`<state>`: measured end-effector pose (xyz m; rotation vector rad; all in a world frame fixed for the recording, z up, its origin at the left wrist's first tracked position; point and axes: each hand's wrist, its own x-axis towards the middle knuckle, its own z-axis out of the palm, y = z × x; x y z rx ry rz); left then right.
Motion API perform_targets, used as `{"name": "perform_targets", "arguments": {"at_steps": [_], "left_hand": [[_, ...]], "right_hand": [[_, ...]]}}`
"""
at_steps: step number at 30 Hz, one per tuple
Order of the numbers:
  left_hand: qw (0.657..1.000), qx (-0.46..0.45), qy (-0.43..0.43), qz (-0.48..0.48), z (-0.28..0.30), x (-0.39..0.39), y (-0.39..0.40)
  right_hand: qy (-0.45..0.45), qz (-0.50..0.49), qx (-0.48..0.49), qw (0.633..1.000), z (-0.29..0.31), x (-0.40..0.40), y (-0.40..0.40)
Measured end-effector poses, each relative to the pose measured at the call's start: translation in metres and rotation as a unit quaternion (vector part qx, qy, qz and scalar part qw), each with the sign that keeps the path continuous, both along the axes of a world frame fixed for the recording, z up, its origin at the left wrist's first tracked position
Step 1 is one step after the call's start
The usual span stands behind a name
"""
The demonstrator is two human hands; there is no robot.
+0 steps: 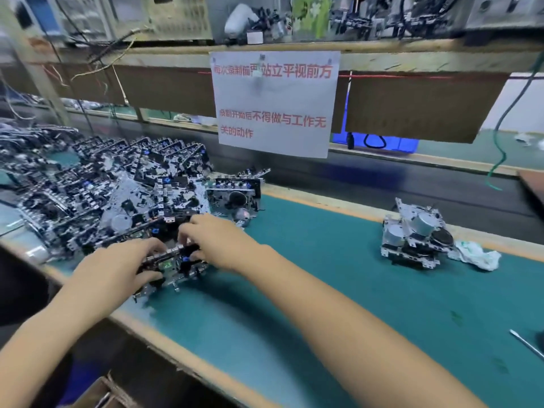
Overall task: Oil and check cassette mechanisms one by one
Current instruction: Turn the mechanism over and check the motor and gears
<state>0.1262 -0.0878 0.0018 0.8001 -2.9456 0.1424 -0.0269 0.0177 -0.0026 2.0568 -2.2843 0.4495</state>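
Gripping one cassette mechanism [169, 265] at pile [103, 189] edge: left hand [117, 267] and right hand [215, 240] fingers curled round it, above green tabletop [323, 290]

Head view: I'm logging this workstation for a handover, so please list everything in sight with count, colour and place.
Held cassette mechanism: one, metal and black, near the mat's left edge, between both hands.
Pile of mechanisms: too many to count, silver and black, left of the bench.
Small stack of mechanisms: about two, silver, right on the mat.
Crumpled wrapper: one, white and green, right of that stack.
Green mat: one, covers the bench.
Paper notice: one, white with red characters, hung from the shelf.
Thin metal tool: one, silver, right edge; kind unclear.
Left hand: grips the held mechanism.
Right hand: grips it from the right.
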Motion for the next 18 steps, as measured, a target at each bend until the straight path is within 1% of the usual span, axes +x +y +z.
{"name": "perform_targets", "arguments": {"at_steps": [4, 7, 10, 13, 18], "left_hand": [[0.991, 0.016, 0.08, -0.11, 0.008, -0.009, 0.032], [0.964, -0.002, 0.133, -0.231, 0.014, -0.034, 0.079], [0.927, -0.014, 0.155, -0.341, 0.006, -0.068, 0.134], [0.889, -0.026, 0.173, -0.423, -0.009, -0.099, 0.188], [0.809, -0.058, 0.219, -0.543, -0.045, -0.131, 0.268]], "right_hand": [[-0.077, -0.024, -0.034, 0.996, 0.013, -0.009, 0.061], [-0.094, -0.07, -0.061, 0.991, 0.013, -0.021, 0.13], [-0.054, -0.14, -0.074, 0.986, 0.004, -0.029, 0.205], [-0.001, -0.226, -0.082, 0.971, -0.008, -0.026, 0.274], [0.105, -0.319, -0.094, 0.937, -0.041, -0.012, 0.365]]}}
